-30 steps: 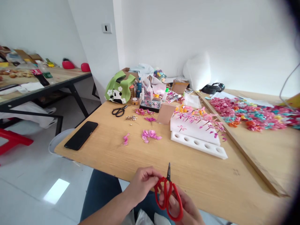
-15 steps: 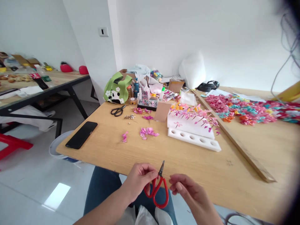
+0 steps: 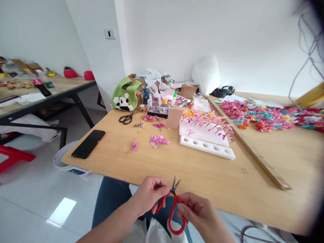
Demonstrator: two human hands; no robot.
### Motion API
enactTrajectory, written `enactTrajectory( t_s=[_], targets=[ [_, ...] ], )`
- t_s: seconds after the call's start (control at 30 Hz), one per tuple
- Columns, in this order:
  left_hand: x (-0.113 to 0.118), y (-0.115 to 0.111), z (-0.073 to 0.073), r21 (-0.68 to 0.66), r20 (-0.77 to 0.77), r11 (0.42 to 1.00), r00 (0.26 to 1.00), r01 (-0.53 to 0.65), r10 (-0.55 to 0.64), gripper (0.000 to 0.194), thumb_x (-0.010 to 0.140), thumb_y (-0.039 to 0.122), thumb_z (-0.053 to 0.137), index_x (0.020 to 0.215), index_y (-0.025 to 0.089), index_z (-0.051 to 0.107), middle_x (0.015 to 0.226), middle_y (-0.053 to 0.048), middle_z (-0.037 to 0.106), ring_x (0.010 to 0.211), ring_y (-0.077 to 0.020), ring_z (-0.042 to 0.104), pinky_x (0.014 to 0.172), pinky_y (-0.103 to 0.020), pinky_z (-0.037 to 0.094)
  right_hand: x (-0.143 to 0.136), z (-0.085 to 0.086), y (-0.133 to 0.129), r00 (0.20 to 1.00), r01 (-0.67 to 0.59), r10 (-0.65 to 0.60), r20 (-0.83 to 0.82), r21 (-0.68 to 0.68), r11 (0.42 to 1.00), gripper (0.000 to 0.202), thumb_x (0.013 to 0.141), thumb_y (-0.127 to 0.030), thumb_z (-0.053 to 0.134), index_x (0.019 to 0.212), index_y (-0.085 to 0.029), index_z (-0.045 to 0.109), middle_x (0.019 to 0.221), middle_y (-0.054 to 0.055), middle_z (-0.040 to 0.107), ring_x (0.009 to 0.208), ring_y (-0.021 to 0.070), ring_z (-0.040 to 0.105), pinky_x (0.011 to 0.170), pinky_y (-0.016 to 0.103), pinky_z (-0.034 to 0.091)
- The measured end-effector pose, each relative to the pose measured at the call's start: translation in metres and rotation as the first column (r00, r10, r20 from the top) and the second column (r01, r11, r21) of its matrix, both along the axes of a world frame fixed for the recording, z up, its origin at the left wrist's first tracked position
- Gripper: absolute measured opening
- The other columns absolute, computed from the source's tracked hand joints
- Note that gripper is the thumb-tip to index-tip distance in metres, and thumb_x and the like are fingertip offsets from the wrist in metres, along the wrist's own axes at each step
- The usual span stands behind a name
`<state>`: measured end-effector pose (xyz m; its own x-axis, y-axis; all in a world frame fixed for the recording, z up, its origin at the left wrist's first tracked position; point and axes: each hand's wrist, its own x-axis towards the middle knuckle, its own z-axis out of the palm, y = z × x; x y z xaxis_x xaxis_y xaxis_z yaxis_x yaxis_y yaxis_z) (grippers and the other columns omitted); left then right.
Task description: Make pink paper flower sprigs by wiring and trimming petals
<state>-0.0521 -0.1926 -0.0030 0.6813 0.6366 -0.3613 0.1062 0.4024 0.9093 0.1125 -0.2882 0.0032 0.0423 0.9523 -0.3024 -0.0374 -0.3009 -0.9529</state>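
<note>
Red-handled scissors [image 3: 174,191] are held at the table's front edge, blades parted and pointing away. My left hand [image 3: 154,194] is closed on the left handle near the pivot. The fingers of my right hand [image 3: 193,209] are closed around the right handle. Beyond them on the table lie a pile of pink petals [image 3: 160,141] and a smaller pink piece [image 3: 134,145]. Pink and orange flowers on stems [image 3: 210,121] stand in a white foam block, beside a white foam strip with holes [image 3: 205,145].
A black phone [image 3: 88,144] lies at the table's left. Black scissors [image 3: 127,118], a green bag [image 3: 126,96] and a bead box [image 3: 158,110] are farther back. A wooden strip [image 3: 248,145] runs along the right, beside colourful flower bundles [image 3: 265,114].
My right hand has moved left and taken hold of the right handle. The scissors have opened, their blades and handles now spread apart. The view has shifted slightly.
</note>
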Motion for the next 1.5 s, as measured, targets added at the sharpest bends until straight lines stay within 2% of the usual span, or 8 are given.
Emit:
enactTrajectory(
  t_s=[0.13,0.3,0.5,0.8,1.0,1.13,1.27,1.5],
  targets=[
    [-0.002,0.001,0.002,0.020,-0.019,0.999,0.999,0.049,-0.049,0.031,0.081,0.044,0.059,0.073,0.014,0.056,0.049,0.002,0.057,0.026,-0.0028,0.035,0.028,-0.016,0.021,0.010,0.001,0.000,0.990,-0.124,0.125,-0.063,0.022,0.992,0.041,0.077,-0.052,0.069,0.093,-0.014,0.068,0.073,0.005,0.065,0.063,0.0135,0.054,0.058,0.026,0.042],
    [-0.004,0.001,0.010,0.064,-0.096,0.991,0.989,0.116,-0.109,0.028,0.079,0.041,0.060,0.071,0.015,0.055,0.045,0.005,0.051,0.028,-0.0044,0.035,0.029,-0.017,0.023,0.021,0.003,0.018,0.985,-0.086,0.097,-0.140,0.078,0.993,0.056,0.066,-0.045,0.080,0.112,-0.019,0.059,0.090,0.005,0.063,0.067,0.0131,0.056,0.061,0.027,0.046],
    [-0.005,-0.003,0.015,0.190,-0.245,0.961,0.958,0.199,-0.150,0.019,0.078,0.033,0.058,0.075,0.014,0.058,0.052,0.006,0.050,0.042,-0.0061,0.041,0.042,-0.018,0.032,0.021,0.023,0.033,0.952,-0.260,0.267,0.151,-0.066,0.963,0.022,0.076,-0.036,0.068,0.074,-0.015,0.060,0.061,-0.001,0.057,0.056,0.0112,0.051,0.054,0.025,0.042],
    [-0.003,0.003,0.041,0.437,-0.481,0.726,0.820,0.530,-0.309,0.017,0.080,0.028,0.057,0.074,0.016,0.067,0.056,0.003,0.057,0.052,-0.0098,0.051,0.053,-0.020,0.036,0.029,0.026,0.006,0.837,-0.293,0.348,0.422,-0.190,0.937,0.012,0.082,-0.023,0.051,0.071,-0.019,0.054,0.059,-0.003,0.057,0.054,0.0107,0.049,0.049,0.022,0.036],
    [0.010,0.000,0.039,0.551,-0.490,0.571,0.790,0.608,-0.368,0.019,0.083,0.028,0.056,0.079,0.017,0.071,0.075,-0.003,0.068,0.069,-0.0133,0.058,0.062,-0.021,0.039,0.034,0.023,-0.016,0.796,-0.283,0.335,0.505,-0.178,0.942,0.016,0.086,-0.020,0.042,0.073,-0.021,0.051,0.062,-0.004,0.055,0.057,0.0111,0.050,0.051,0.021,0.036],
    [0.017,-0.005,0.038,0.565,-0.483,0.543,0.783,0.621,-0.393,0.018,0.084,0.027,0.056,0.079,0.017,0.070,0.076,-0.003,0.068,0.069,-0.0132,0.058,0.063,-0.020,0.040,0.042,0.023,-0.028,0.791,-0.234,0.294,0.536,-0.178,0.956,0.017,0.087,-0.021,0.040,0.073,-0.021,0.050,0.064,-0.003,0.055,0.058,0.0115,0.051,0.052,0.021,0.038],
    [0.019,-0.003,0.039,0.545,-0.498,0.572,0.786,0.613,-0.367,0.016,0.080,0.026,0.058,0.070,0.017,0.067,0.071,-0.002,0.066,0.066,-0.0127,0.056,0.061,-0.021,0.039,0.066,0.020,-0.046,0.792,-0.074,0.176,0.584,-0.195,0.978,0.020,0.088,-0.029,0.042,0.070,-0.022,0.046,0.063,-0.003,0.055,0.055,0.0114,0.052,0.052,0.022,0.041],
    [0.028,-0.002,0.026,0.272,-0.442,0.821,0.823,0.502,-0.357,0.021,0.080,0.034,0.054,0.073,0.016,0.061,0.048,0.005,0.051,0.044,-0.0095,0.046,0.049,-0.020,0.036,0.080,-0.026,-0.096,0.775,0.149,0.084,0.627,-0.309,0.939,0.040,0.084,-0.053,0.048,0.060,-0.022,0.048,0.054,0.000,0.055,0.051,0.0145,0.052,0.049,0.026,0.042]
  ],
)
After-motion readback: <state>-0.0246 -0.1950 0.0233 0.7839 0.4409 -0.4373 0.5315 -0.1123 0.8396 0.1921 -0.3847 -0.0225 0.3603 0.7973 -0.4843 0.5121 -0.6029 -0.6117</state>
